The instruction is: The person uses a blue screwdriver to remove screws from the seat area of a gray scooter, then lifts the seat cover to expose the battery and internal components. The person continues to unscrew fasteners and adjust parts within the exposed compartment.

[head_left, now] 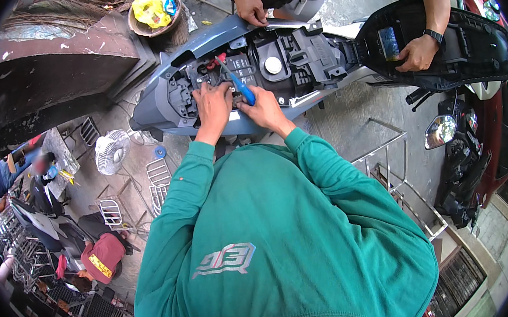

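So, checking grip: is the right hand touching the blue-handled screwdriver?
Touching. The head view shows the right hand wrapped around the blue-handled screwdriver, handle emerging from its fingers.

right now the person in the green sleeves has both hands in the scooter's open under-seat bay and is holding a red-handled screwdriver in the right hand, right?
Not quite: the screwdriver has a blue handle, not red; only a small red part sits near its tip. The head view shows it gripped in the right hand, with the left hand beside it, both in the open under-seat bay of the scooter.

Glossy blue-grey plastic scooter body (pixel 157 103), matt black plastic inner tray (pixel 293 57), blue plastic-handled screwdriver (pixel 241 86), seemingly woven basket (pixel 159 28)
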Demonstrator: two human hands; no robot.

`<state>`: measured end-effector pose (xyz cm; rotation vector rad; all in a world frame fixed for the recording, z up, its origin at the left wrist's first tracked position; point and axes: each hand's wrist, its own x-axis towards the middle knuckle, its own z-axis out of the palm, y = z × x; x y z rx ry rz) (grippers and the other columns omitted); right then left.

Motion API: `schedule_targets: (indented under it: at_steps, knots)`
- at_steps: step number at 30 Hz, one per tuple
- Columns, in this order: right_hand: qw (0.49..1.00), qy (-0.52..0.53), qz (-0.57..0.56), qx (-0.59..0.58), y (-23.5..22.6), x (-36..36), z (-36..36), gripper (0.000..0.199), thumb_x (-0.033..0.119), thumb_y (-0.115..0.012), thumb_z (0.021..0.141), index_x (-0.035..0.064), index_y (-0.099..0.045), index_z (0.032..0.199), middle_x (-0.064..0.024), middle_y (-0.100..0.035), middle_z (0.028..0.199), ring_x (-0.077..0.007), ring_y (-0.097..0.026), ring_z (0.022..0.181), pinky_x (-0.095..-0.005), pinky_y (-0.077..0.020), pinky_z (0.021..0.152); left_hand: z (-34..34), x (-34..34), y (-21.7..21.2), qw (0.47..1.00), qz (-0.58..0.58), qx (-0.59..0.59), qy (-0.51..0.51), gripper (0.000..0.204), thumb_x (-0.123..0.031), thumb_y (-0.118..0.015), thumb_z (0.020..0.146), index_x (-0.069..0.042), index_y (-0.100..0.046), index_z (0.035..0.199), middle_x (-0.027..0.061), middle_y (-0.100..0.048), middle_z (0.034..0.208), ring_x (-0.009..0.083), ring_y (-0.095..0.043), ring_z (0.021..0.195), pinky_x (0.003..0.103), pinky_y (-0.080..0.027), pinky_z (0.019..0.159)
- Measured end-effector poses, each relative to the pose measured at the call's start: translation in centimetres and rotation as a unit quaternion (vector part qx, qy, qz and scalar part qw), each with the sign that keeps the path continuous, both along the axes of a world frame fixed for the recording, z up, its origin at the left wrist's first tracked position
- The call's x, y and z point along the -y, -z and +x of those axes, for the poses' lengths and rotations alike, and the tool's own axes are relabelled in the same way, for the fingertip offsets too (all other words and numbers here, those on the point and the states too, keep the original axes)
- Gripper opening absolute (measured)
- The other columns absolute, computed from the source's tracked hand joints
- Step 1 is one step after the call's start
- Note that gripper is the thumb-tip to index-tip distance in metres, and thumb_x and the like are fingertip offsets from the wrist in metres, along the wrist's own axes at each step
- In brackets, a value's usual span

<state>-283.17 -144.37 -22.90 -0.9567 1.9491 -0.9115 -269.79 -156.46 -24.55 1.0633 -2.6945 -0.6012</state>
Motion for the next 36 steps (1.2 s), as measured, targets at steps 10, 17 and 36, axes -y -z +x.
schedule_targets:
  at_steps: [10, 17, 36]
  knots:
    - [0.996, -0.032, 0.021, -0.079, -3.3, -0.1, -3.3, 0.039, 0.036, -0.073, 0.093, -0.0009, -0.062, 0.095, -0.0232, -0.068, 0.088, -0.0455, -0.068, 0.094, -0.0516, -0.0529, 0.083, -0.8, 1.0, -0.8, 0.997, 0.063, 0.043, -0.004, 0.020, -0.032, -0.076, 0.087, -0.016, -0.083, 0.096, 0.0108, -0.076, 0.082, 0.0302, -0.068, 0.097, 0.051, -0.038, 0.099]
    - [0.958, -0.162, 0.135, -0.196, -6.6, -2.2, -8.5, 0.040, 0.043, -0.056, 0.101, 0.0037, -0.063, 0.101, -0.0232, -0.072, 0.093, -0.0460, -0.070, 0.087, -0.0574, -0.0539, 0.077, -0.9, 0.5, -0.7, 0.998, 0.053, 0.034, -0.003, 0.018, -0.031, -0.075, 0.087, -0.015, -0.083, 0.093, 0.0096, -0.073, 0.071, 0.0295, -0.069, 0.084, 0.047, -0.039, 0.095]
    - [0.875, -0.315, 0.070, -0.362, -9.9, 0.1, -9.6, 0.029, 0.036, -0.070, 0.094, 0.0159, -0.075, 0.114, -0.0082, -0.067, 0.096, -0.0311, -0.072, 0.088, -0.0451, -0.0593, 0.073, -0.9, 1.3, -0.3, 0.994, 0.095, 0.045, -0.004, 0.017, -0.030, -0.079, 0.087, -0.016, -0.082, 0.096, 0.0067, -0.077, 0.079, 0.0303, -0.073, 0.079, 0.051, -0.038, 0.103]
